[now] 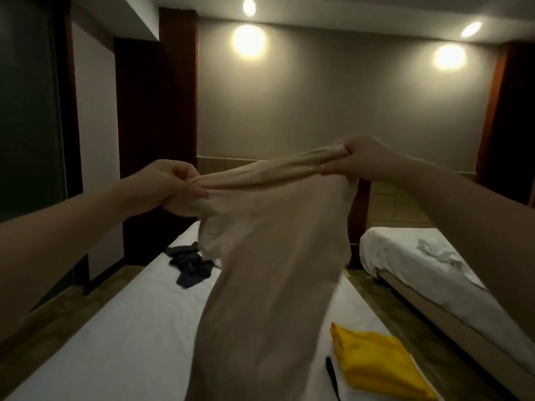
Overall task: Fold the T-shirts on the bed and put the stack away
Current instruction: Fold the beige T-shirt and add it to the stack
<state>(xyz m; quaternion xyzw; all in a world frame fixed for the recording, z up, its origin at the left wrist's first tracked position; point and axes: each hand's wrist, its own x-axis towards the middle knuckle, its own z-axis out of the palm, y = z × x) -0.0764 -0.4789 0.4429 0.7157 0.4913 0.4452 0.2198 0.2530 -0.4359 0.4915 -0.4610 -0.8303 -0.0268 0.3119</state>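
A second bed [389, 257] bearing a crumpled white cloth [432, 249] stands alongside.

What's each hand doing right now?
Left hand: grips the beige T-shirt.
Right hand: grips the same shirt's other end.

No text, label, brand, number or sign legible anywhere in view; light dim, details blurred.

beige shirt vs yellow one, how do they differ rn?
The beige shirt hangs unfolded, its bunched top gripped by the left hand and right hand; the yellow shirt lies folded on the bed, untouched. Beige is long and draped; yellow is a compact flat bundle. Both look plain, without print.
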